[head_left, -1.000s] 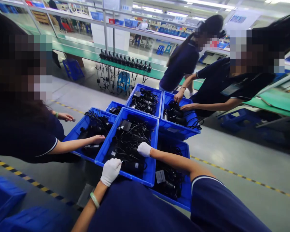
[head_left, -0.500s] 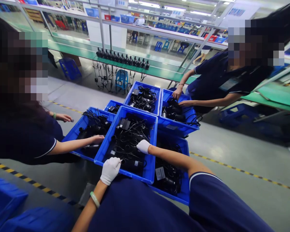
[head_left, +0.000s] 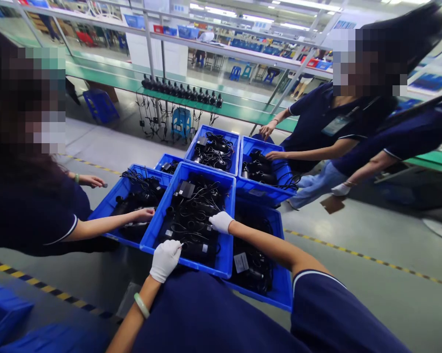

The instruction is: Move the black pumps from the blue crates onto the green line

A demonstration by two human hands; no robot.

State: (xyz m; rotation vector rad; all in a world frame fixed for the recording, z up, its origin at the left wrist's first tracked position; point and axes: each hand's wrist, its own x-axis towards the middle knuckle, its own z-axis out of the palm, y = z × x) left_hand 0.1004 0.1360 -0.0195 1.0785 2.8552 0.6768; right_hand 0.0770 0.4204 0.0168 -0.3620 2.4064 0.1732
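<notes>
A blue bin (head_left: 226, 256) stands right in front of me, filled with black cylindrical devices (head_left: 194, 249), looped black cables and a black box (head_left: 185, 189). My left hand (head_left: 165, 260), in a white glove, is at the bin's near left edge. Its fingers are pinched together, and a small pale tip shows at them that I cannot identify. Over the cylinders on the right side of the bin is my right hand (head_left: 221, 222), also gloved in white. Its fingers are closed and point down among the cables; what they hold, if anything, is hidden.
More blue bins of black devices surround mine, including a right-hand bin (head_left: 261, 189) and a lower bin (head_left: 285, 274). Co-workers stand left and right, hands at their bins. Another person walks behind at right, carrying a brown piece (head_left: 333, 203). A green bench (head_left: 239, 108) holds a device row (head_left: 184, 90).
A person carrying a brown piece has come into view at right. The right co-worker's hands have drawn slightly apart. My hands stay in nearly the same places, while the view has shifted slightly.
</notes>
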